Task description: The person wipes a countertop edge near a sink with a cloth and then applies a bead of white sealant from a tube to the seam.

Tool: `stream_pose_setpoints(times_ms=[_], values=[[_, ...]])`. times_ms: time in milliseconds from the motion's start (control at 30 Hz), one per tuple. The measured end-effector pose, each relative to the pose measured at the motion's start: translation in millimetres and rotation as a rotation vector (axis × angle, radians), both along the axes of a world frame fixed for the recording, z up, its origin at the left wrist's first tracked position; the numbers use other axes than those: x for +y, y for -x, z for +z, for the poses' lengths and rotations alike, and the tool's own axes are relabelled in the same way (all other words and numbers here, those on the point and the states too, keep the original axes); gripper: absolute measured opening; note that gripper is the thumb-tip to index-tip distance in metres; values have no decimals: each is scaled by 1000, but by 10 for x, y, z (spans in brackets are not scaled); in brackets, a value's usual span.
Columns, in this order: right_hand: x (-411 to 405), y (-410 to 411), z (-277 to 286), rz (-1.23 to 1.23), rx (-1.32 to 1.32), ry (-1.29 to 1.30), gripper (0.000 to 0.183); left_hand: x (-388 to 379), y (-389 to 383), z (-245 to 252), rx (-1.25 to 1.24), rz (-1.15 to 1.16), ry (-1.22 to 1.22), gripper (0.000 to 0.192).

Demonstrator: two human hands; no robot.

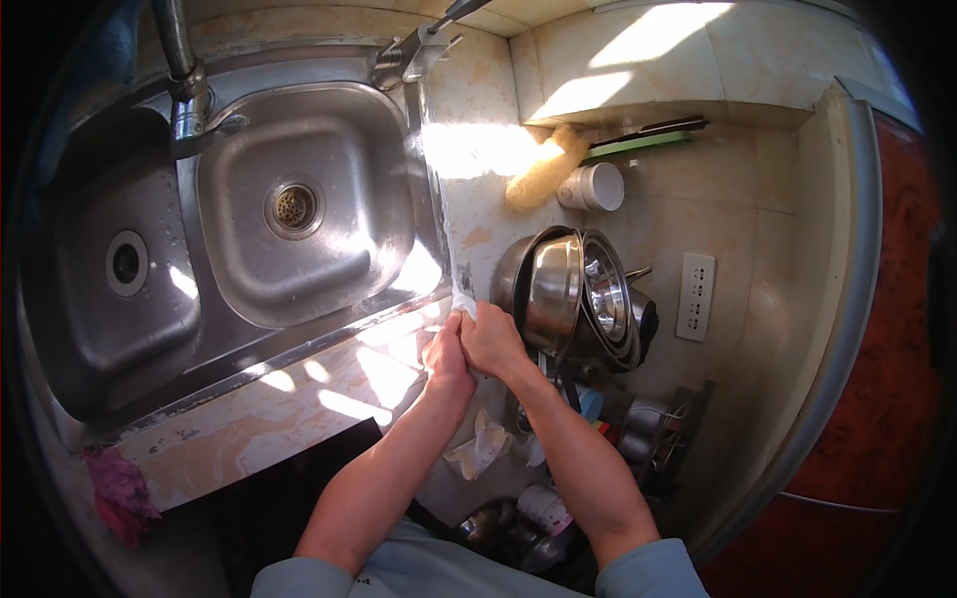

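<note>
My left hand (pixel 446 350) and my right hand (pixel 490 340) are pressed together over the counter, near the front right corner of a steel double-bowl sink (pixel 303 142). A small piece of soft white material (pixel 464 303) pokes out from between my fingers; whether it is tissue or sealant I cannot tell. From there, a ragged whitish line of sealant (pixel 447 224) runs back along the sink's right rim. Both sets of fingers are curled, and the grip itself is partly hidden. A crumpled white tissue (pixel 478 447) lies just below my wrists.
Stacked steel pots and bowls (pixel 557 291) lean close to my right hand. Behind them are a yellow loofah (pixel 546 168) and a white tub (pixel 594 187). A faucet (pixel 188 112) overhangs the sink. A pink cloth (pixel 119 489) drapes over the counter's front edge. A socket strip (pixel 696 297) is wall-mounted.
</note>
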State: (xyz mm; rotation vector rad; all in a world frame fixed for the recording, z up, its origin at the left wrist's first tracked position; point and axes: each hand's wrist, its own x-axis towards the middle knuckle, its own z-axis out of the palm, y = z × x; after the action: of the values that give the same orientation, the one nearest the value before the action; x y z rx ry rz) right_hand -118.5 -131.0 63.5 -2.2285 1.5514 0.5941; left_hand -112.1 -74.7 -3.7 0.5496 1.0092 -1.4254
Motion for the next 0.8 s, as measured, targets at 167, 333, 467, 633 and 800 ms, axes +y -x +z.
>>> stream_pose_setpoints(times_ms=[167, 333, 467, 633, 800], values=[[12, -54, 37, -86, -97, -56, 32, 15, -119, 74, -117, -93, -40, 33], [-24, 105, -141, -386, -320, -229, 32, 34, -117, -96, -33, -132, 129, 35], [4, 60, -107, -453, -340, -247, 33, 26, -182, -63, -113, -167, 128, 36], [35, 2, -49, -650, -374, -309, 29, 27, -375, 229, -250, -243, 34, 35], [97, -17, -52, -700, -433, -324, 29, 1, -327, 184, -332, -227, -75, 27]])
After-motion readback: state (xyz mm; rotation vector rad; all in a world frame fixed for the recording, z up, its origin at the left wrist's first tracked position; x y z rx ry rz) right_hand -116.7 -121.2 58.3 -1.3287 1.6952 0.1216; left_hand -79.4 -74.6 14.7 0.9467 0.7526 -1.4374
